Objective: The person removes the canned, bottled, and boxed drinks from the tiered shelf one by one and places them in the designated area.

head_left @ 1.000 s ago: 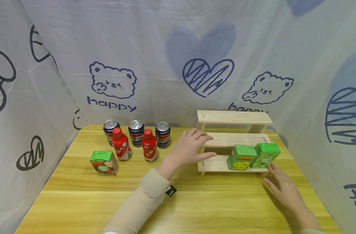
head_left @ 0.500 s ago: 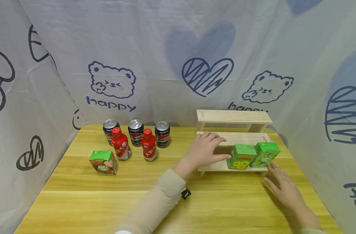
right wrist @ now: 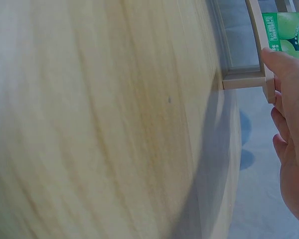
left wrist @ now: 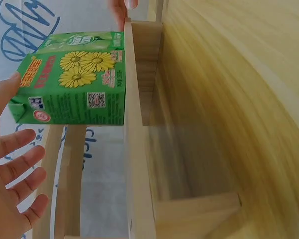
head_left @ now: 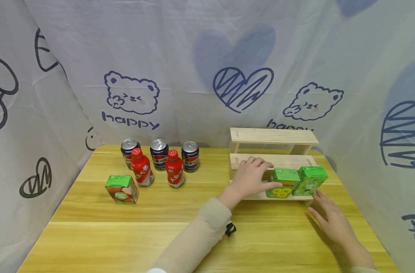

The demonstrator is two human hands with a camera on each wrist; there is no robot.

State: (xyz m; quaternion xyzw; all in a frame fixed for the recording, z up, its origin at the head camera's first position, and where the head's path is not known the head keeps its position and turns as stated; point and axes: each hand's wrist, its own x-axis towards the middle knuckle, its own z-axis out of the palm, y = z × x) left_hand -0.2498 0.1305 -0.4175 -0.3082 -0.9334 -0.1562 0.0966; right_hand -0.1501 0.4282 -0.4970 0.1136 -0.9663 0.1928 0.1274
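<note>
A three-tier wooden shelf (head_left: 272, 136) stands at the right. On its lowest board sit two green drink cartons: a chrysanthemum tea carton (head_left: 281, 184) with yellow flowers, and another green carton (head_left: 309, 181) to its right. My left hand (head_left: 251, 178) is at the tea carton's left side, fingers spread and thumb out. In the left wrist view, the thumb overlaps the top of the carton; the other fingers stand apart beyond it. My right hand (head_left: 333, 220) holds the right end of the lowest board, its thumb at the front edge and fingers round the side.
At the left of the wooden table (head_left: 152, 242) stand three dark cans (head_left: 158, 155), two red bottles (head_left: 174, 168) and a red-and-green juice carton (head_left: 122, 189). A printed cloth (head_left: 180, 57) hangs behind and at both sides.
My left hand has moved right, from the left end of the shelf to the chrysanthemum tea carton. My right hand has stayed in place, and the cartons have not shifted.
</note>
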